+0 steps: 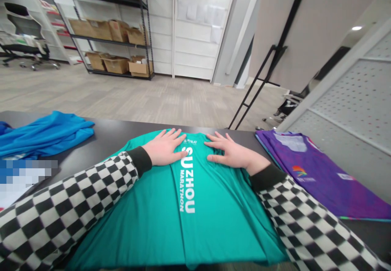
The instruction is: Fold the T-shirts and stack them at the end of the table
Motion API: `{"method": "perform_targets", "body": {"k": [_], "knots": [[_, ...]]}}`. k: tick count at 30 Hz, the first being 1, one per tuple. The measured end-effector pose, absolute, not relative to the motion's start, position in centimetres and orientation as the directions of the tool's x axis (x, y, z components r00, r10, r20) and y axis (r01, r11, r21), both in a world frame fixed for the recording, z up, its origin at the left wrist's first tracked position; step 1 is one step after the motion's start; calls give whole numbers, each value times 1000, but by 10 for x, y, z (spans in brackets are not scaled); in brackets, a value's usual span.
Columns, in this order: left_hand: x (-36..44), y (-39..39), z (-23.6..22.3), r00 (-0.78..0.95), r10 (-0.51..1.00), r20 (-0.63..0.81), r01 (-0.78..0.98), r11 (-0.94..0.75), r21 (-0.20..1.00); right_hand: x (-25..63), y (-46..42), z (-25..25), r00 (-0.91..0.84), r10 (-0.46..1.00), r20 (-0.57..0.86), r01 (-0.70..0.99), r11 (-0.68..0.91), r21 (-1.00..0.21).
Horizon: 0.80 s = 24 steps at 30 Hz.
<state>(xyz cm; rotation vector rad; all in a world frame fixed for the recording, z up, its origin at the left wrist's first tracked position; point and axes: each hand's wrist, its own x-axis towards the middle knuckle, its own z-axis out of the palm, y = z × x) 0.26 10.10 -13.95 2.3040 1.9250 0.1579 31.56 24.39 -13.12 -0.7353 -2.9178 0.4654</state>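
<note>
A teal shirt [214, 222] printed with white "SUZHOU MARATHON" lettering lies spread over the dark table in front of me, with soft creases running along it. My left hand [165, 148] rests flat on its far part, fingers spread, thumb at the edge of the lettering. On the other side of the print, my right hand [227, 150] also lies on the fabric with fingers apart. Neither hand grips the cloth. Both forearms, in black-and-white checkered sleeves, reach over the shirt's sides.
Folded purple garments [324, 177] lie at the table's right. A crumpled blue garment [51, 134] is on the left, by a partly pixelated white item [18, 189]. Beyond the dark table [113, 130] stand a shelf of cardboard boxes [116, 64], a black metal stand [256, 83] and an office chair [26, 34].
</note>
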Motion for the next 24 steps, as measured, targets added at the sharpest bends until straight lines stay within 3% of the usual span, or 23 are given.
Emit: {"method": "perform_targets", "body": {"k": [4, 8, 11, 17, 24], "knots": [[2, 100, -140, 181, 983, -8, 970, -178, 165, 322, 259, -125, -768, 596, 236, 544, 801, -252], [3, 98, -137, 183, 983, -7, 969, -180, 170, 327, 274, -131, -663, 728, 176, 706, 686, -177], [3, 98, -136, 182, 983, -14, 970, -177, 166, 326, 273, -133, -712, 687, 147, 648, 723, -239], [2, 98, -137, 189, 982, -21, 969, -183, 165, 319, 257, -121, -652, 717, 247, 611, 690, -388], [4, 99, -138, 187, 982, 19, 968, -188, 167, 315, 256, -123, -649, 720, 245, 622, 688, -373]]}}
